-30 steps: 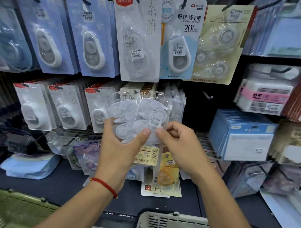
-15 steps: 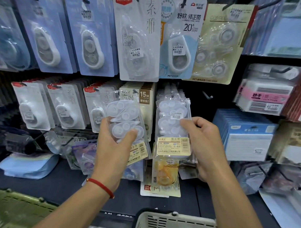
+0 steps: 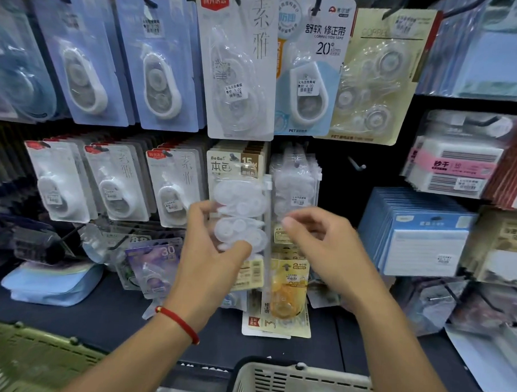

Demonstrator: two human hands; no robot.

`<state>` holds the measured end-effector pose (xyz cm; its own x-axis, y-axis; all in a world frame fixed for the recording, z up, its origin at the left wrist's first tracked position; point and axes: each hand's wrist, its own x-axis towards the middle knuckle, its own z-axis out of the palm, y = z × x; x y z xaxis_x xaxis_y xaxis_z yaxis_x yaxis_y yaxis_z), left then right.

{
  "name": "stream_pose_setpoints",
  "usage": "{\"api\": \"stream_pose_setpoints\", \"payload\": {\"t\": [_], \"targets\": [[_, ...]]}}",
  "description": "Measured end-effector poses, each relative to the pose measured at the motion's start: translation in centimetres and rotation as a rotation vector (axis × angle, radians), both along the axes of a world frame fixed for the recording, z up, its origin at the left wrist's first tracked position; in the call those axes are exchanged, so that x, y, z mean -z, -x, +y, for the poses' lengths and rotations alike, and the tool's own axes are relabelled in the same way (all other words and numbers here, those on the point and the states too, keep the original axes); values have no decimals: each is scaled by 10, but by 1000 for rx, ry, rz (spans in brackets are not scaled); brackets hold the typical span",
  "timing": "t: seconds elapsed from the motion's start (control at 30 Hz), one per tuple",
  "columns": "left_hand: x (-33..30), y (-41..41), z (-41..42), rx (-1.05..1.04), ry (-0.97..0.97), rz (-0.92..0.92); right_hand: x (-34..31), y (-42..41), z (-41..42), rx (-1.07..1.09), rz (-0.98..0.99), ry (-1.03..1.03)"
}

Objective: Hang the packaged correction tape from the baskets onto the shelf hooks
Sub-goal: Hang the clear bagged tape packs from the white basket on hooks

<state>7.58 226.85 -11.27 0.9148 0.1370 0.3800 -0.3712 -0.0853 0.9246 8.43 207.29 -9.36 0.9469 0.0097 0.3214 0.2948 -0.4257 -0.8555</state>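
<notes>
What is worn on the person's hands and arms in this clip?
Both forearms are bare, with no sleeves in view. The left hand has a thin red cord bracelet with a small bead around its wrist. The right hand shows no gloves, rings or watch.

Bare hook (image 3: 358, 165) right of hanging packs (image 3: 294, 185); dark gap around it open.

I see a dark shelf (image 3: 106, 313) under the hooks. A blue packet stack (image 3: 52, 285) lies on its left. A yellow correction tape pack (image 3: 285, 302) rests near its middle.
</notes>
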Motion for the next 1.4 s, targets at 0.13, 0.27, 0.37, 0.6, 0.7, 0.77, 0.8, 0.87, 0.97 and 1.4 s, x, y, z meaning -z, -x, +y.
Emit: {"api": "stream_pose_setpoints", "payload": {"t": [0.13,0.27,0.37,0.6,0.7,0.77,0.8,0.87,0.97,1.4], "targets": [[1,4,-9,162,-27,-11,2,0,9,-118,-3,-71],[5,1,-9,173,-54,49,1,-2,3,30,-36,-256],[8,0,-11,230,-40,90,0,-2,-2,113,-42,-325],[7,3,-13,262,9,54,1,-2,-2,72,-95,-353],[4,5,-13,267,31,48,0,-3,0,54,-105,-363],[4,3,-12,271,55,55,0,-3,1,66,-98,-396],[4,2,-11,279,66,65,1,-4,0,76,-92,-413],[6,1,-11,298,52,96,4,-8,-1,133,-106,-365],[12,-4,-10,175,-221,101,17,-16,-2,381,-156,-31],[17,-27,6,-186,-992,-187,70,-61,12,304,-560,758]]}}
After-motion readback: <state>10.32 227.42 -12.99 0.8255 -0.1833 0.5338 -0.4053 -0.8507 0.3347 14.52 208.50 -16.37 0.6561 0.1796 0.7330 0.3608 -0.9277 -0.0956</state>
